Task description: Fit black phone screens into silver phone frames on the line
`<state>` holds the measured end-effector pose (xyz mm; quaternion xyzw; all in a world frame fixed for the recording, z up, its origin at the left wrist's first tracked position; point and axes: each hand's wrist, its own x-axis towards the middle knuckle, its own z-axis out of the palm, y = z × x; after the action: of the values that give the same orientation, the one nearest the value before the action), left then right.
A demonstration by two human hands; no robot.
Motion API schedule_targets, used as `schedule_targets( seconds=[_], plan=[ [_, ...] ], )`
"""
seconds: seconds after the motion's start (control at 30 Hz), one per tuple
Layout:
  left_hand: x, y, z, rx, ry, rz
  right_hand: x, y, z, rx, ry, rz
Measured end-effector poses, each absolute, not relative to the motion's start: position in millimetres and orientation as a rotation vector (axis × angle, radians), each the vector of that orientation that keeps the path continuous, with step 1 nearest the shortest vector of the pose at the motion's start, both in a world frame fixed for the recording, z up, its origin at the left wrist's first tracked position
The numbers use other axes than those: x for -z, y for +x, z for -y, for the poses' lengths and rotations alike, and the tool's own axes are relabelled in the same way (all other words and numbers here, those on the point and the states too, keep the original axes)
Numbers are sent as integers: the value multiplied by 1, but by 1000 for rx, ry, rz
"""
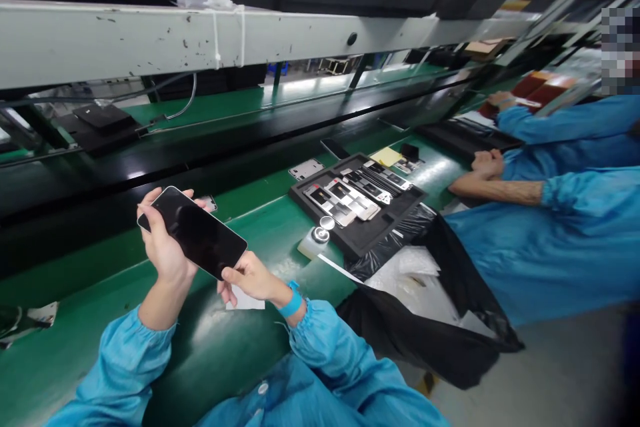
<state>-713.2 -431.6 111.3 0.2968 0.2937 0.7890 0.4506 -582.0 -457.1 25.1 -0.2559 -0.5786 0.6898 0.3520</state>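
Observation:
A black phone (pixel 197 230) with a dark screen is held over the green bench (pixel 260 213), between both my hands. My left hand (pixel 163 247) wraps round its upper left end, fingers curled behind it. My right hand (pixel 247 277) pinches its lower right corner, and a blue strap circles that wrist. Under my right hand a small white sheet (pixel 247 300) lies on the bench. Both my arms are in blue sleeves.
A black tray (pixel 357 203) with several phone parts sits to the right, a small round metal piece (pixel 323 233) at its near edge. A black bag (pixel 430 320) with white sheets hangs off the bench. Co-workers in blue (pixel 550 213) rest their arms at right. A dark conveyor (pixel 200 147) runs behind.

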Motion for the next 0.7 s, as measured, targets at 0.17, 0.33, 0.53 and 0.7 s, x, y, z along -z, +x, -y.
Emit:
schedule_targets(
  seconds=[0.17,0.33,0.53,0.7],
  plan=[
    [-123,-686,424,-1945,758,-683,-36,-567,454,-1919,-601,1436],
    [-126,-651,396,-1877,724,-678,-44,-534,447,-1766,-800,1394],
    [-142,-609,376,-1611,790,-564,-68,-469,450,-1553,-866,1451],
    [-161,-579,372,-1464,815,-479,-87,-429,456,-1549,-874,1483]
  ],
)
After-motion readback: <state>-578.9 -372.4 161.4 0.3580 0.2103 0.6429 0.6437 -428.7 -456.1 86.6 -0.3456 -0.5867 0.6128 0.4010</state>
